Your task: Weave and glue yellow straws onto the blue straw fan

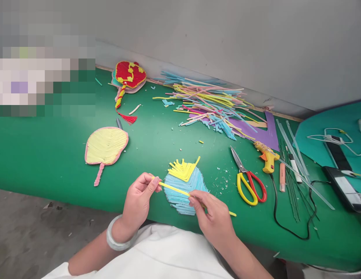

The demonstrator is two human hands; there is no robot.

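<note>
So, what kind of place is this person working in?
Probably a handicraft workbench, perhaps in a small workshop. A green table carries a heap of coloured straws, a glue gun, scissors and a yellow fan. The left hand and right hand hold a yellow straw over a half-made blue fan.

The bench (52,155) wears a smooth, matt green cover. The yellow strip (174,189) looks like thin, soft foam or paper. The scissors (247,182) have bright metal blades and glossy plastic handles. The glue gun (266,157) is shiny yellow plastic, and the bangle (116,239) is polished and pale.
</note>
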